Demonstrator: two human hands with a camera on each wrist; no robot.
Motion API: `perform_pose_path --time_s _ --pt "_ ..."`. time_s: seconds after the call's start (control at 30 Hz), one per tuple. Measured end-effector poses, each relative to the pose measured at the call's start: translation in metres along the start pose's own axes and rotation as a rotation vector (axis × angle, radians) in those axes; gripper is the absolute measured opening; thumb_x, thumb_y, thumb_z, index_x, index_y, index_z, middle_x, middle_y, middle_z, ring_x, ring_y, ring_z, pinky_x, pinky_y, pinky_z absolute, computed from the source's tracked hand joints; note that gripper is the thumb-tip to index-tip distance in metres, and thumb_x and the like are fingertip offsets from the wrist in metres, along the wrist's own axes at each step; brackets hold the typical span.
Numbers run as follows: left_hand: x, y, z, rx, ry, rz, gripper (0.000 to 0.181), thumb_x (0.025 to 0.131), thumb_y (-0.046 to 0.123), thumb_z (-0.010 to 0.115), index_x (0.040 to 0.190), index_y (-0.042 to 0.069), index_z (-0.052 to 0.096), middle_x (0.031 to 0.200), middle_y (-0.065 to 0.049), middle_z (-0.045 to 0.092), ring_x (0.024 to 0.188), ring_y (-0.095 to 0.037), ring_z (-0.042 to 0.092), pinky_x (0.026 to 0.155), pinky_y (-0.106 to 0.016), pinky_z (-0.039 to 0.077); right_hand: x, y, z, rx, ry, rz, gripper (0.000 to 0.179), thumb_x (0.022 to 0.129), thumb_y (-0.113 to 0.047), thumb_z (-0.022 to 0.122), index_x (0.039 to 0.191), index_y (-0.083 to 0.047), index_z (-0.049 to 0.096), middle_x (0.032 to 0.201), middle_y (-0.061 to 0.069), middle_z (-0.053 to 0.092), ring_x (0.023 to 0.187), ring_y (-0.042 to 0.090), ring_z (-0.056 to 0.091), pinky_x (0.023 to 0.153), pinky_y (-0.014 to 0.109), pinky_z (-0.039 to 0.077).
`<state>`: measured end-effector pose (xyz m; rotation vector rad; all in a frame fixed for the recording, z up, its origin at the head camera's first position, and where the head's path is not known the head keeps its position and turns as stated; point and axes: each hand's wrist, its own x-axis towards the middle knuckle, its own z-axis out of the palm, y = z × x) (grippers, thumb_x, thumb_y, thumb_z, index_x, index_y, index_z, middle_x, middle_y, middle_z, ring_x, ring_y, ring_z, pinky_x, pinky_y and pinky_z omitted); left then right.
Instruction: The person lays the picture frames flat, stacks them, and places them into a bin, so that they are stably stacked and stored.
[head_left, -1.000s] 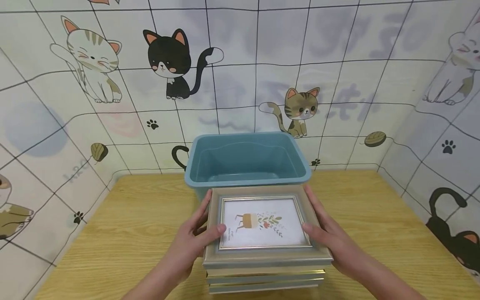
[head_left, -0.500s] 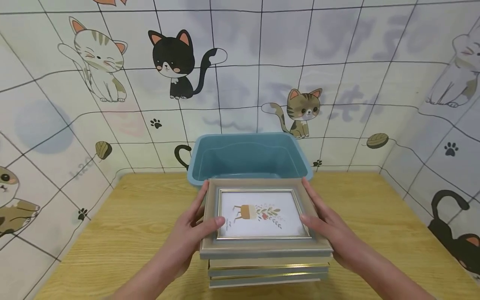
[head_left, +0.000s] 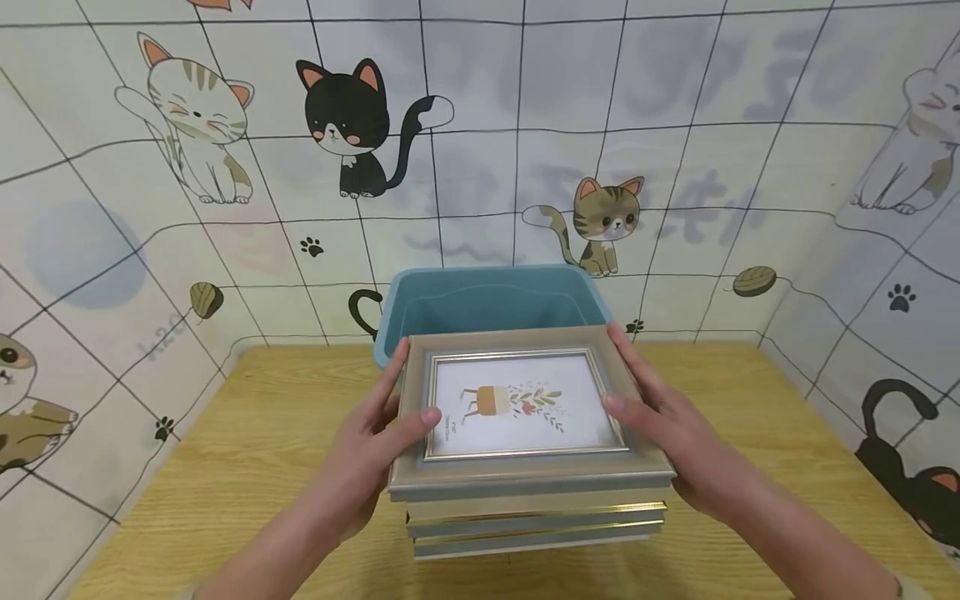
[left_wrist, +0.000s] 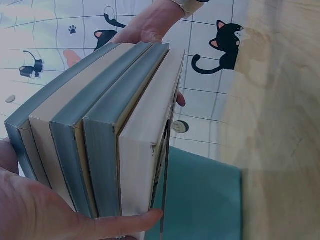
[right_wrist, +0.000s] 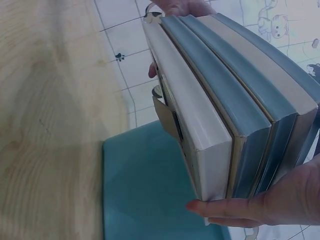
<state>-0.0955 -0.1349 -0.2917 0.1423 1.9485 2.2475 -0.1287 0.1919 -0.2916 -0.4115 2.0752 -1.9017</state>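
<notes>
A stack of several picture frames is held level above the table between both hands. The top picture frame shows a print of a plant on a legged stand. My left hand grips the stack's left side, thumb on the top frame and fingers reaching underneath. On the opposite side my right hand grips it likewise. The wrist views show blue-grey and cream frame edges, with a white picture frame lowest. A brown stand flap hangs from its underside. The stack hides the front of the blue bin.
The bin stands on the wood-grain table against the back wall. Its visible inside holds nothing. Cat-patterned sheeting covers the walls at the back and both sides.
Both hands have raised the stack and moved it forward toward the bin. It now covers the bin's front rim. The grip looks the same.
</notes>
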Motion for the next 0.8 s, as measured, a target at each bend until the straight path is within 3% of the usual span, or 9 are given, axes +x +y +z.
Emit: perform_pose_path --time_s 0.27,0.57,0.8 --pt "0.007 0.027 -0.002 0.050 0.002 -0.023 0.081 0.096 0.024 0.066 0.159 0.053 0.024 0.146 -0.018 0.042 0.115 -0.034 0.061 0.091 -0.044 0.055 0.008 -0.029 -0.001 0.002 0.005 0.037 0.077 0.102 -0.037 0.053 0.158 -0.060 0.005 0.161 0.018 0.010 0.107 0.035 0.059 0.081 0.051 0.056" --pt "0.018 0.055 -0.004 0.089 -0.031 -0.048 0.080 0.099 0.028 0.062 0.156 0.061 0.017 0.155 -0.011 0.033 0.125 -0.033 0.055 0.095 -0.042 0.051 0.022 -0.053 -0.005 -0.009 0.006 0.038 0.074 0.102 -0.040 0.053 0.157 -0.062 0.007 0.163 0.012 0.009 0.112 0.038 0.054 0.084 0.050 0.054" --pt "0.033 0.068 -0.006 0.110 -0.016 -0.032 0.080 0.100 0.029 0.062 0.158 0.059 0.015 0.159 -0.007 0.029 0.127 -0.031 0.052 0.094 -0.041 0.050 0.035 -0.066 -0.003 0.018 0.022 0.034 0.071 0.103 -0.040 0.053 0.155 -0.065 0.011 0.160 0.013 0.013 0.110 0.035 0.055 0.083 0.048 0.055"
